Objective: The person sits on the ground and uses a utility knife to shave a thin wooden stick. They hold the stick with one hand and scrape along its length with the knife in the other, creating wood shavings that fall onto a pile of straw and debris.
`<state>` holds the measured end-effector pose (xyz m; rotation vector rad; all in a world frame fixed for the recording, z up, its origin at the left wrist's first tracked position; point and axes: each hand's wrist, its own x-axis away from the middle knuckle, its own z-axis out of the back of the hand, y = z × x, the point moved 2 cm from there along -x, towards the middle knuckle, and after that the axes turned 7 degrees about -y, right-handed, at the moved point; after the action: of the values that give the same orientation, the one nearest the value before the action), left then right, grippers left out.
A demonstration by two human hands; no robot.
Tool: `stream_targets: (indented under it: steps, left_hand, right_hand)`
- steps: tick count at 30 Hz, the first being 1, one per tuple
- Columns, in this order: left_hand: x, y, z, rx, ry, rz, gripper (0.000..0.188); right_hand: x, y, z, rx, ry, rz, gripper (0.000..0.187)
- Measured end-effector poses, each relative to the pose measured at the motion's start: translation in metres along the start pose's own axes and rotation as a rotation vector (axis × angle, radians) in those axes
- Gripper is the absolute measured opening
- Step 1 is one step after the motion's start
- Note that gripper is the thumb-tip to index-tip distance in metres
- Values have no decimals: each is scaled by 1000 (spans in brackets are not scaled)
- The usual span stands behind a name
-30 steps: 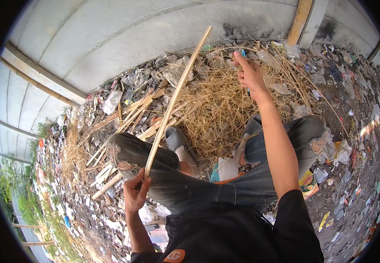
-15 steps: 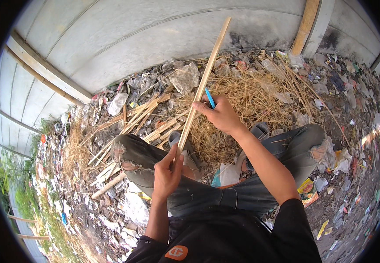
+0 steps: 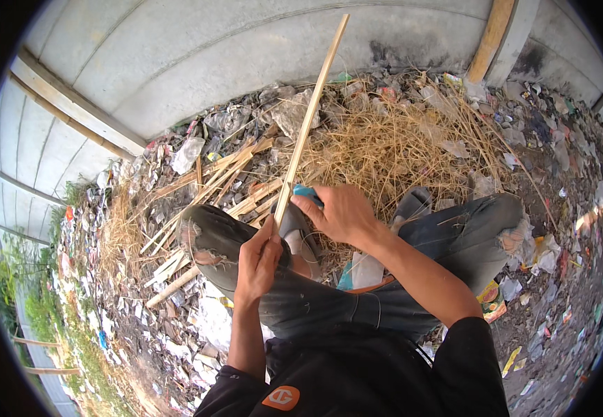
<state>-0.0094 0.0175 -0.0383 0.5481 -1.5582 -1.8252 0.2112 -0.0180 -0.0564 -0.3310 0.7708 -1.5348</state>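
A long, pale bamboo strip [image 3: 308, 124] slants up and away from me, its far end over the grey wall. My left hand [image 3: 257, 263] is closed round its near end, above my left knee. Beside the strip's lower part, my right hand [image 3: 345, 214] grips a slim blue tool [image 3: 307, 193], which looks like a knife. The tool lies against or very close to the strip's right edge. Its blade does not show, and my fingers cover part of it.
Split bamboo pieces [image 3: 221, 181] lie in a heap at the left, by my foot. Dry straw [image 3: 398, 149] covers litter in front of me. A grey panel wall [image 3: 246, 48] rises behind, with a wooden post [image 3: 490, 42] at its right.
My right hand has come down along the strip toward me with the blue tool, nearer my left hand. The strip's far end has swung slightly left.
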Motion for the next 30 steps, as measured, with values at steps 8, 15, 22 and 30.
stream_targets:
  steps: [8,15,22,30]
  left_hand:
    - [12,-11,-5,20,-20,-28,46]
    - [-16,8,-1,33,78,-64,45]
    - [-13,1,-7,7,42,-41,42]
    - [-2,1,-4,-115,-76,-33,49]
  right_hand:
    - [-11,30,43,-97,-37,-179,69]
    - [17,-15,4,-86,-90,30,66]
    - [14,-10,-5,81,-68,162,66]
    - [-16,37,53,146,160,-195,66]
